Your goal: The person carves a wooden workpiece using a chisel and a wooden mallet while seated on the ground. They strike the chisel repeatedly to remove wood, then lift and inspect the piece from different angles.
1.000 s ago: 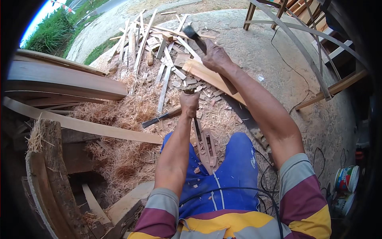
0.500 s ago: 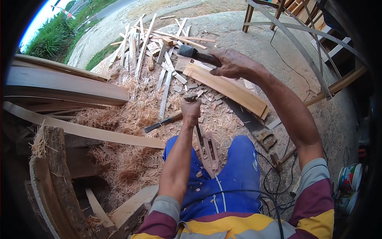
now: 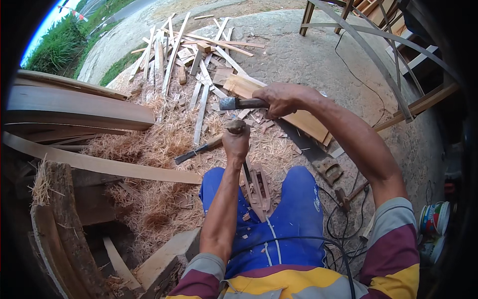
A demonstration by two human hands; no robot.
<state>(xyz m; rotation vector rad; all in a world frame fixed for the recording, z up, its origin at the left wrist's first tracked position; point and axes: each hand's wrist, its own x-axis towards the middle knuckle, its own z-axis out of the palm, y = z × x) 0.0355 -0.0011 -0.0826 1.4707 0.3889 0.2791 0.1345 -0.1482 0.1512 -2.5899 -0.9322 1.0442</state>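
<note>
My left hand is wrapped round the handle of a chisel, whose dark blade points down. Below it lies a notched wooden workpiece between my knees, with a slot cut along its middle. I cannot make out whether the blade's tip touches the slot. My right hand grips a hammer by its handle; the dark head is just above the top of the chisel, apart from it. Another chisel, with a wooden handle, rests on the shavings left of my left hand.
Wood shavings cover the ground at left. Offcuts are heaped ahead. A plank, a handsaw, a second hammer and black cables lie at right. Long boards jut in from the left; paint cans stand far right.
My right hand has brought the hammer down toward the chisel's top. My left hand keeps its hold, and the view has shifted slightly.
</note>
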